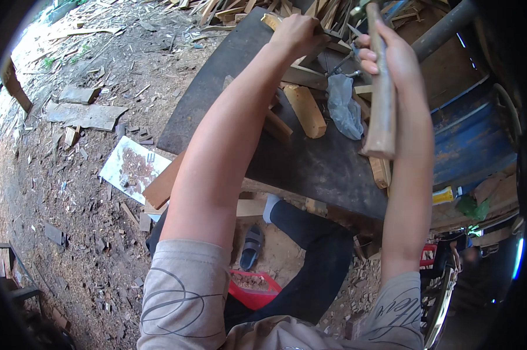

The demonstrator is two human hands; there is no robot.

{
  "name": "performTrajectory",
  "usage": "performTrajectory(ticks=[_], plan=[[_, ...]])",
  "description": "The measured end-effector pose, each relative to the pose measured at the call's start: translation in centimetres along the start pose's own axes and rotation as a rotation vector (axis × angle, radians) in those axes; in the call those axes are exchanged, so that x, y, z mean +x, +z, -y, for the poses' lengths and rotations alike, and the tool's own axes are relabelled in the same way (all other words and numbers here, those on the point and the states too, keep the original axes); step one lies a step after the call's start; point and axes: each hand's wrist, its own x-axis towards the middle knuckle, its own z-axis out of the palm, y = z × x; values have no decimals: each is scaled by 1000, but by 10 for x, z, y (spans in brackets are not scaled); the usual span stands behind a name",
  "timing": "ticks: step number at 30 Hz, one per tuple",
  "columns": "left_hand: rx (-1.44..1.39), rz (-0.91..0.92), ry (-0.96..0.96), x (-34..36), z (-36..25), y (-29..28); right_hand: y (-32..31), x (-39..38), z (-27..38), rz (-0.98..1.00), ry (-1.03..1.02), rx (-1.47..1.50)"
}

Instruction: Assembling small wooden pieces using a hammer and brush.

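My left hand (295,36) is closed on a light piece of wood (270,21) at the far edge of a dark, worn work surface (199,114). In my right hand (399,64), raised to its right, is a hammer (380,116) gripped by its long wooden handle; the small metal head is at the top edge of the view. Beneath and between my arms lie a pale wooden block (304,111), a crumpled plastic bag (343,107), metal tools and several offcuts. Fingertips of my left hand are mostly hidden.
Scrap wood (208,10) is piled behind. Debris and a white board (129,169) lie on the ground at left. A metal pipe (438,35), blue rusty metal (468,146) and yellow bottle (444,195) are at right. A red plastic stool (252,290) and sandal (252,248) are below.
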Motion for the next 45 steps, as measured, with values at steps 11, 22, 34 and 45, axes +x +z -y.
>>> performTrajectory(ticks=[11, 22, 34, 45], plan=[[23, 0, 3, 1, 0, 1, 10, 1, -10, 125, 4, -111], [56, 64, -82, -4, -9, -8, 3, -3, -2, 104, 107, -53], [77, 68, -65, -3, -14, -5, 10, -4, -6, -7, 61, -156], [-112, 65, -1, -13, -20, -3, -29, -179, -67, 111, -37, -265]])
